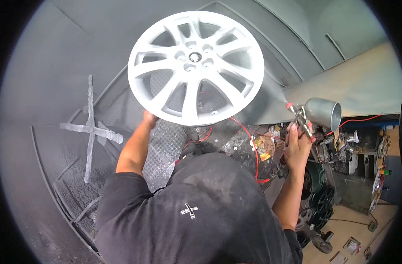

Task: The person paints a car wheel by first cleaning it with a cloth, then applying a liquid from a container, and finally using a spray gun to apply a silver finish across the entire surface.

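A white alloy wheel (191, 94) with paired spokes and a dark centre cap fills the upper middle of the head view. My left hand (150, 119) is at its lower left rim, closed on the edge, with most of its fingers hidden behind the rim. To the right of the wheel, my right hand (296, 144) grips a spray gun (301, 119) by its handle. The gun's silver metal cup (319, 112) tilts to the right, while its red-tipped nozzle faces toward the wheel's lower right side.
Grey sheeting (47, 57) lines the left, crossed by strips of silvery tape (90, 128). A red hose (256, 158) trails over the stained floor below the wheel. At the right stand a cluttered shelf (359, 176) and several dark wheels (317, 189). Crumpled paper (266, 147) lies near the gun.
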### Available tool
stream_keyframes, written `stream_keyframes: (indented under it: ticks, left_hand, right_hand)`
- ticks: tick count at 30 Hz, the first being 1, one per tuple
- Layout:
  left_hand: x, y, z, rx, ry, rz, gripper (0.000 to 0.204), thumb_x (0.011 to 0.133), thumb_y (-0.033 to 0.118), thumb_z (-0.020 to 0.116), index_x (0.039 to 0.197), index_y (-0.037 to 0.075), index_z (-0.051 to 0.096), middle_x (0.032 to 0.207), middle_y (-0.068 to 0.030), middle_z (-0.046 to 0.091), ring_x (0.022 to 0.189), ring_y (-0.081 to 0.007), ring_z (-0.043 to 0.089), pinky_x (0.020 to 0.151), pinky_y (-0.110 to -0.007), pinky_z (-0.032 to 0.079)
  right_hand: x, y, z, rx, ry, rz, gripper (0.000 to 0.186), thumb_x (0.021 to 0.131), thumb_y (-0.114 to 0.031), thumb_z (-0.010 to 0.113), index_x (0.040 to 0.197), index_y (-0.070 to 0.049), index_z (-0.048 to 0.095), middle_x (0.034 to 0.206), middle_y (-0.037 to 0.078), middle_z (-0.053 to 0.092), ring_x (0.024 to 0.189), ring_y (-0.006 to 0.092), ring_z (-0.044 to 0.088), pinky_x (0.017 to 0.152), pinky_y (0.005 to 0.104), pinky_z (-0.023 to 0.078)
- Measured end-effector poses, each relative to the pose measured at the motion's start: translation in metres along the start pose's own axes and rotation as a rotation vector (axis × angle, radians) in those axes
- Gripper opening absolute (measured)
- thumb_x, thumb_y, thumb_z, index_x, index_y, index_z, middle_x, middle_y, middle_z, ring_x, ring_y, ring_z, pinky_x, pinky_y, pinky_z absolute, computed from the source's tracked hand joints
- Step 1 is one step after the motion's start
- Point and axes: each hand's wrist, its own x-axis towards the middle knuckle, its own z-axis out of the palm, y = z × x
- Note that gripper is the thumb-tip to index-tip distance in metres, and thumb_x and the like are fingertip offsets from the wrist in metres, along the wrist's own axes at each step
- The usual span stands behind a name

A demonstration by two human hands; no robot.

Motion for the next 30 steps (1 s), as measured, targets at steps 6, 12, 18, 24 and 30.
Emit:
stream_keyframes:
  ticks: [6,12,18,24,30]
  left_hand:
    - [-0.097,-0.1,0.123,-0.303,0.13,-0.085,0.039,0.101,0.042,0.045,0.111,0.008,0.063,0.099,-0.0088,0.067,0.081,-0.0214,0.064,0.073,-0.038,0.052]
    - [-0.186,-0.11,0.213,0.538,-0.97,-0.519,0.036,0.105,0.029,0.042,0.121,0.003,0.061,0.111,-0.0086,0.07,0.099,-0.0228,0.068,0.087,-0.038,0.054]
    - [-0.168,-0.137,0.173,1.104,-1.801,0.123,0.052,0.107,0.031,0.043,0.148,0.0,0.042,0.149,-0.0181,0.047,0.14,-0.0288,0.042,0.118,-0.037,0.029]
    - [-0.108,-0.172,0.104,1.143,-1.659,-0.303,0.066,0.103,0.05,0.044,0.151,0.004,0.04,0.158,-0.0149,0.037,0.146,-0.0284,0.032,0.12,-0.04,0.023]
    - [-0.117,-0.15,0.078,1.626,-1.025,0.068,0.05,0.097,0.046,0.057,0.137,0.016,0.059,0.132,-0.0125,0.065,0.122,-0.0265,0.06,0.104,-0.042,0.044]
  right_hand:
    - [-0.051,0.012,0.0,0.406,-0.09,0.079,0.032,0.103,-0.019,0.055,0.126,0.001,0.049,0.085,0.001,0.058,0.063,0.004,0.046,0.053,0.02,0.036]
    - [-0.065,0.023,-0.008,0.43,-0.098,0.079,0.035,0.101,-0.022,0.057,0.126,0.002,0.052,0.087,0.005,0.06,0.068,0.0098,0.054,0.06,0.0249,0.044]
    - [-0.06,0.026,-0.02,0.146,-0.057,-0.174,0.031,0.101,-0.019,0.055,0.121,0.005,0.058,0.106,0.017,0.063,0.095,0.0289,0.062,0.089,0.0389,0.047]
    - [-0.055,0.025,-0.045,0.036,0.035,-0.161,0.026,0.102,-0.012,0.052,0.121,0.005,0.058,0.118,0.02,0.061,0.101,0.036,0.062,0.09,0.0397,0.048]
    - [-0.069,0.021,-0.048,-0.019,-0.133,-0.067,0.032,0.102,-0.018,0.053,0.126,0.004,0.056,0.118,0.022,0.062,0.105,0.0337,0.064,0.093,0.0393,0.048]
